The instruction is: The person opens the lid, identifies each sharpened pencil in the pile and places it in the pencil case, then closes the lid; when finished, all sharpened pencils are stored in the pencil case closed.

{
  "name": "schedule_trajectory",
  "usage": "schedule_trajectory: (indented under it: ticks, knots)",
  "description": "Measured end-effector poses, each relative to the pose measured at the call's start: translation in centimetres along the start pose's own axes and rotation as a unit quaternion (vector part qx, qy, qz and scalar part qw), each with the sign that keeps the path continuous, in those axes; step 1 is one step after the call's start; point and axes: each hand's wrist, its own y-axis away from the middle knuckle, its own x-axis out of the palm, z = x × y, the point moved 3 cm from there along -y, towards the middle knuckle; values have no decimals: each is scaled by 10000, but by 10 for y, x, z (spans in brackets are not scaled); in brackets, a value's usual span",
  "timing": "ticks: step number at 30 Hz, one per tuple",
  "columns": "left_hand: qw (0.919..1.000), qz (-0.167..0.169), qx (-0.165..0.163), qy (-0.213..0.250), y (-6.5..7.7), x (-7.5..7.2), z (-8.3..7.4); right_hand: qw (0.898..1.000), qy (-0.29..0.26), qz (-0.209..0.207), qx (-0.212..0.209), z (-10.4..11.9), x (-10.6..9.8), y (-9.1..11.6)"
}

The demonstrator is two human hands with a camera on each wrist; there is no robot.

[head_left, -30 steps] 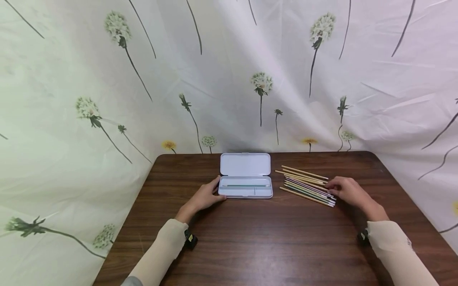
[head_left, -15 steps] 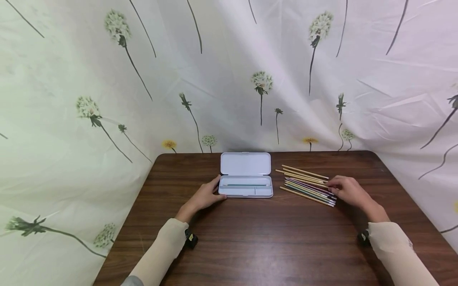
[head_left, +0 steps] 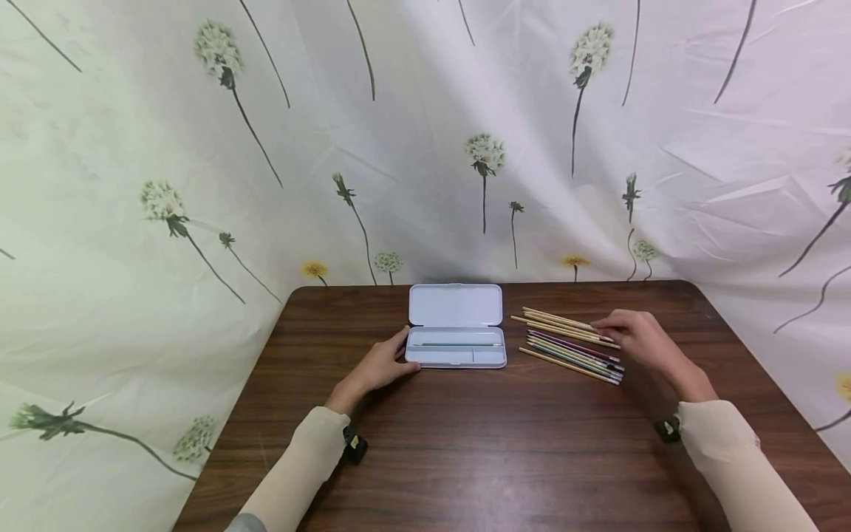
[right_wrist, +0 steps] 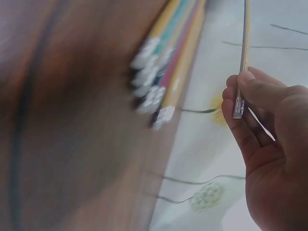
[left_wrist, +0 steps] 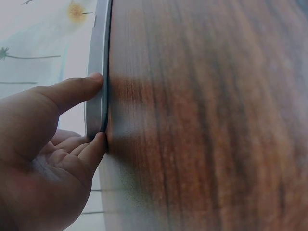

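A pale pencil case (head_left: 455,357) lies with its lid (head_left: 455,305) up at the back of the table, and a green pencil (head_left: 457,344) rests in its long compartment. My left hand (head_left: 380,365) holds the case's left end, thumb at the front edge and fingers at the side; the left wrist view shows the thumb on the case wall (left_wrist: 97,48). My right hand (head_left: 641,343) pinches a yellow pencil (right_wrist: 245,43) near its eraser end, raised from the table. Several more pencils (head_left: 572,360), yellow, green and dark red, lie side by side below that hand.
The brown wooden table (head_left: 505,451) has rounded far corners. A white curtain (head_left: 425,148) printed with dandelions hangs right behind its back edge and along the sides.
My right hand has shifted slightly left and away from me, from the pencils' eraser ends, and now has a yellow pencil raised. My left hand and the case stay put.
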Motion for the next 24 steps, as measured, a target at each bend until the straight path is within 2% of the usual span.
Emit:
schedule_trajectory:
  ticks: [11,18,24]
  knots:
    - [10000,-43,-32,-75,1,0,-2,9993,-137,135,-305,35,-3,-42]
    - [9999,-30,-4,-135,2,-1,-1,9970,-333,135,-681,58,5,-70]
    - [9999,-21,16,-107,1,-1,-1,9958,-504,325,-688,76,16,-89]
